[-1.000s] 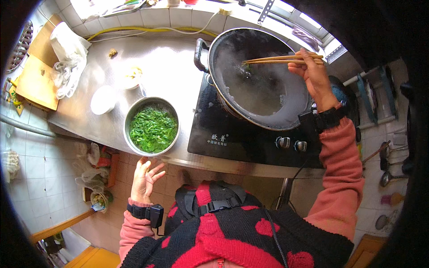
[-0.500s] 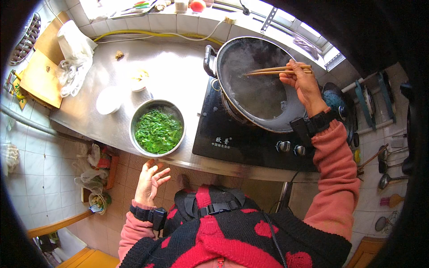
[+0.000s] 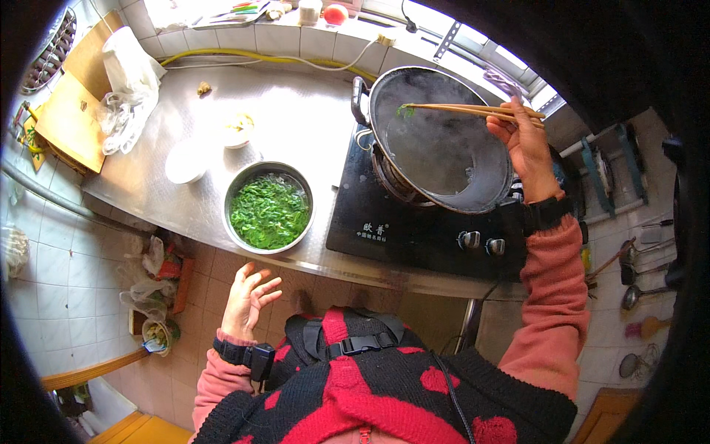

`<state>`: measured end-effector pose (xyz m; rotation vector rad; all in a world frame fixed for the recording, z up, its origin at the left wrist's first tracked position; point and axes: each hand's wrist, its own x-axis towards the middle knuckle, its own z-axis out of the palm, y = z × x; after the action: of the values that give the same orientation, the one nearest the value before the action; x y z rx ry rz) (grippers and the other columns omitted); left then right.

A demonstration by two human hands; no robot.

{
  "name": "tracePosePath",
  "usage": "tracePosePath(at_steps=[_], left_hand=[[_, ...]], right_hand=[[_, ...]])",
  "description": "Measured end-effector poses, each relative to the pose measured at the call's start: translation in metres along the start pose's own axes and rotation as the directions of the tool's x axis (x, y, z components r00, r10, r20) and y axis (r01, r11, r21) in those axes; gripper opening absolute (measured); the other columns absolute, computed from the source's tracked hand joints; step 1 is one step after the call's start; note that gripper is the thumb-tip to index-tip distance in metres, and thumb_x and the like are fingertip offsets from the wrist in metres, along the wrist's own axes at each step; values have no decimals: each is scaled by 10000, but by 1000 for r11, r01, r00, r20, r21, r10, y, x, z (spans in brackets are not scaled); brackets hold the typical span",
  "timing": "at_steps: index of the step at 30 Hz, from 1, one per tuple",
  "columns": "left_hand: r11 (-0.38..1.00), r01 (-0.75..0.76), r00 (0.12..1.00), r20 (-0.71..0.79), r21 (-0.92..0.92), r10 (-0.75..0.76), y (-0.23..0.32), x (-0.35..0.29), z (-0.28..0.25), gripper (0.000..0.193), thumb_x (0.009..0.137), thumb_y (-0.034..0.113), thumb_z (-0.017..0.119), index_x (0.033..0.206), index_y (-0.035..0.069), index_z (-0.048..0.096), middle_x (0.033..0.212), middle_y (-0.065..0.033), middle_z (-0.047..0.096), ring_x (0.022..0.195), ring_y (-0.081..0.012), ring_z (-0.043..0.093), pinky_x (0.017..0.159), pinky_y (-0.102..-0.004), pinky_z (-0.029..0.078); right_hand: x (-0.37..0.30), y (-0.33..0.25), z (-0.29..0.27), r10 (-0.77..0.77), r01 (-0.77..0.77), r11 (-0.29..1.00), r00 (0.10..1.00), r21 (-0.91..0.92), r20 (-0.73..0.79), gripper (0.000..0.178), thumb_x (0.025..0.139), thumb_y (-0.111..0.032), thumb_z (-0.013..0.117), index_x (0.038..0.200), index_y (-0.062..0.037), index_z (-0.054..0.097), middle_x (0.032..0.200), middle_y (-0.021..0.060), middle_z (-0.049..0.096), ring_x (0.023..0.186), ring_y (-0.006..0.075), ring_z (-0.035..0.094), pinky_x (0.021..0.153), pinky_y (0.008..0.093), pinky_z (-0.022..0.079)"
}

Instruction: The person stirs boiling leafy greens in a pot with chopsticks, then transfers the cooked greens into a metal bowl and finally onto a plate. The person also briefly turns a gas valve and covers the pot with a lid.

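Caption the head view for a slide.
Right hand holds light-brown wooden chopsticks, a green leafy sprig at their tips, over a steaming round black wok.

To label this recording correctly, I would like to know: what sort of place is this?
Probably a home kitchen: a steaming wok on a black cooktop, a bowl of greens and hanging utensils.

Against half a second earlier, the chopsticks (image 3: 477, 110) have risen toward the upper-left rim of the wok (image 3: 494, 181); a green leaf shred (image 3: 404, 112) now shows at their tips. Right hand (image 3: 528, 148) shifted rightward. Gap between left hand (image 3: 250, 303) and bowl (image 3: 270, 251) widened.
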<state>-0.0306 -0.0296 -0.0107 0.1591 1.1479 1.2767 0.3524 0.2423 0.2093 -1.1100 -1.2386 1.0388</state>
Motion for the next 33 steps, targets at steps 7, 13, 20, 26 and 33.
tracePosePath(at_steps=[7, 13, 20, 26, 33], left_hand=[[999, 9, 999, 34, -34, -8, 1, 0, -7, 586, 826, 154, 572, 1289, 51, 229, 1131, -182, 460, 981, -351, 555, 735, -417, 523], [999, 14, 999, 53, -42, -12, 6, -5, -23, 625, 822, 184, 580, 1310, 46, 213, 1136, -167, 451, 973, -324, 555, 780, -411, 501], [999, 20, 1000, 9, -38, -19, 11, -22, -49, 609, 832, 179, 554, 1315, 51, 208, 1141, -180, 427, 968, -316, 555, 757, -415, 513], [997, 40, 999, -25, -62, -41, 13, -30, -72, 599, 823, 175, 565, 1301, 52, 225, 1113, -165, 442, 953, -306, 558, 741, -406, 518], [995, 96, 995, -17, -20, -96, 19, -23, -81, 612, 814, 194, 576, 1295, 38, 231, 1144, -163, 423, 957, -290, 551, 741, -395, 517]], right_hand=[[-42, -42, 25, -72, 61, 993, 992, 103, 105, 280, 885, -278, 518, 902, -5, 579, 782, 106, 628, 680, 170, 640, 619, 260, 557], [-96, -30, 101, -40, -6, 985, 964, 170, 263, 281, 905, -266, 481, 887, 0, 570, 768, 111, 613, 649, 187, 631, 583, 269, 550], [-145, 72, 181, -53, 63, 998, 933, -17, 356, 208, 890, -173, 521, 925, 30, 551, 719, 84, 605, 629, 149, 617, 562, 254, 529], [-152, 144, 214, 66, 24, 972, 927, -232, 369, 149, 845, -97, 586, 935, 21, 596, 741, 49, 584, 639, 99, 577, 566, 214, 481], [-166, 104, 200, 8, 67, 973, 945, -219, 327, 131, 847, -81, 577, 923, 22, 601, 757, 40, 558, 603, 83, 563, 535, 201, 468]])
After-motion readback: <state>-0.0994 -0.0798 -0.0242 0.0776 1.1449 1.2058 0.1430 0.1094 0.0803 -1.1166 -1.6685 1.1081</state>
